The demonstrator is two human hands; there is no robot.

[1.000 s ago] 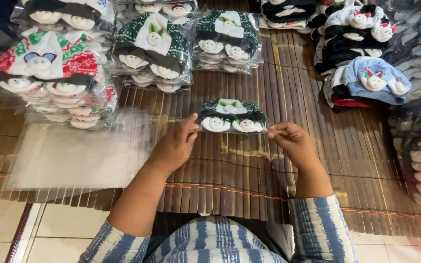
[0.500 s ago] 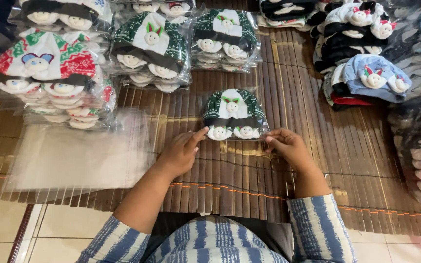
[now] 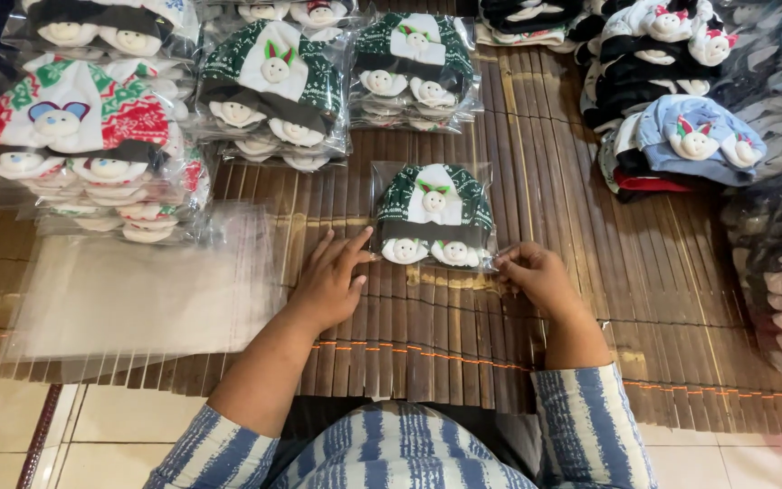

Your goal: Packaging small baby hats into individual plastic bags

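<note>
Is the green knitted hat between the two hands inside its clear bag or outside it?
Inside. The green hat lies flat within a clear bag whose shiny edges surround it; the left hand and right hand touch the bag's bottom edge.

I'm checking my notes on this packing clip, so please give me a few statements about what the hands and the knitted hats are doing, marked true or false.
1. The green and white knitted hat in a clear plastic bag lies flat on the brown slatted bamboo mat. True.
2. The left hand grips a pair of scissors. False: it rests open by the bag's lower left corner.
3. The right hand pinches the bag's lower right corner. True.
4. The pile of empty clear bags lies right of the right hand. False: it lies left of the left hand.
</note>
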